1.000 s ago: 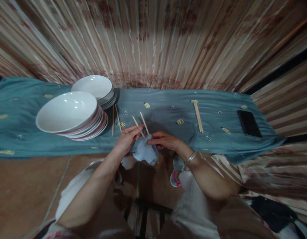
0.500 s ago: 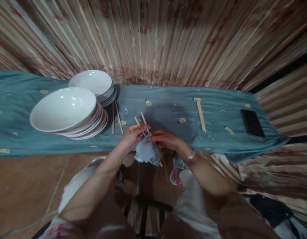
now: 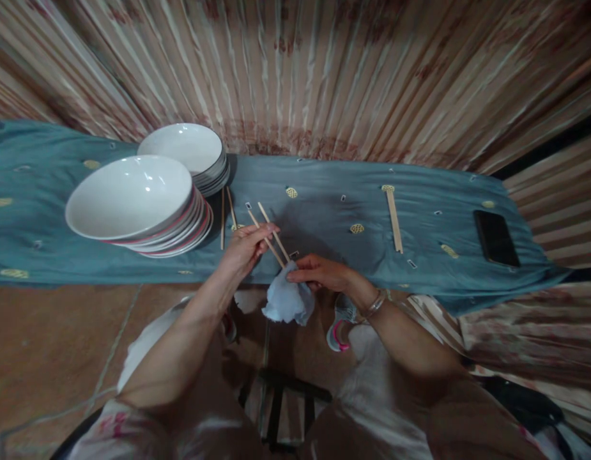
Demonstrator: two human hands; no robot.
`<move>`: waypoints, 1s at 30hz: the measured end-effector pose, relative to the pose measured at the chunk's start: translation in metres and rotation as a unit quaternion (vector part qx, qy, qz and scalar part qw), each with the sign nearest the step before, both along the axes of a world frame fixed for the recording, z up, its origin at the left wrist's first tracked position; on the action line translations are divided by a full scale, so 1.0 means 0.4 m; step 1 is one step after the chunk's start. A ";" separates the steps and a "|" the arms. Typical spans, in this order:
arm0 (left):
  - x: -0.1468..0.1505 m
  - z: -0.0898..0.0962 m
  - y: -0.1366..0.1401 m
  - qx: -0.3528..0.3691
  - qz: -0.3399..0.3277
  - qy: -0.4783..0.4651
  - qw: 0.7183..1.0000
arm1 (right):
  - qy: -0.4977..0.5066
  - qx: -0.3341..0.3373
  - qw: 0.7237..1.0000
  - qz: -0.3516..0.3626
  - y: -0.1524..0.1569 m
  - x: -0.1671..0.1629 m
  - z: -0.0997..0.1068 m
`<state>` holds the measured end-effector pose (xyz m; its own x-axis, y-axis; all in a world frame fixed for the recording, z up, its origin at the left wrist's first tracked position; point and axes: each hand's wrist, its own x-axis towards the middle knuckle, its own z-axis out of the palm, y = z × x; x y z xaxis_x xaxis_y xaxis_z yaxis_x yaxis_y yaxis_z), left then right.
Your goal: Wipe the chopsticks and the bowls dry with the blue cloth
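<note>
My left hand [image 3: 250,248] is closed around a pair of wooden chopsticks [image 3: 275,237], which slant with their upper ends over the table. A pale blue cloth [image 3: 286,297] is pinched in my right hand [image 3: 319,271] and wraps the lower part of the chopsticks, hiding it. The cloth's loose edge hangs down just off the table's front edge. Left of my left hand, two more chopsticks [image 3: 223,220] lie on the tablecloth beside the bowls.
Stacked bowls [image 3: 132,198] stand on the left, with a second stack of white dishes [image 3: 184,147] behind them. Toward the right lie more chopsticks [image 3: 393,220] and a black phone [image 3: 496,237] on the teal tablecloth [image 3: 324,185]. A pleated curtain [image 3: 295,76] hangs behind the table.
My left hand has drawn up and left along the chopsticks, away from my right hand. More of the chopsticks' length shows above the cloth. The view has shifted slightly.
</note>
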<state>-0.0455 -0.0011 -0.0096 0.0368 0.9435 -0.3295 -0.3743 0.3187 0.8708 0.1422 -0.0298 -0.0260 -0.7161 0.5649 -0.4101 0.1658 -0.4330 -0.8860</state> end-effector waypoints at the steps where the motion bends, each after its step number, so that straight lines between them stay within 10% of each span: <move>1: -0.003 0.001 0.001 0.000 0.003 0.003 1.000 | -0.001 0.003 1.000 0.004 -0.003 0.002 0.001; 30: 0.041 -0.007 -0.012 0.012 -0.004 0.061 0.998 | -0.014 0.022 0.999 -0.029 0.007 0.002 0.006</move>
<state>-0.0290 -0.0061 -0.0124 0.0060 0.9511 -0.3089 -0.2630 0.2996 0.9171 0.1432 -0.0269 -0.0236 -0.6704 0.6230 -0.4031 0.1662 -0.4033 -0.8998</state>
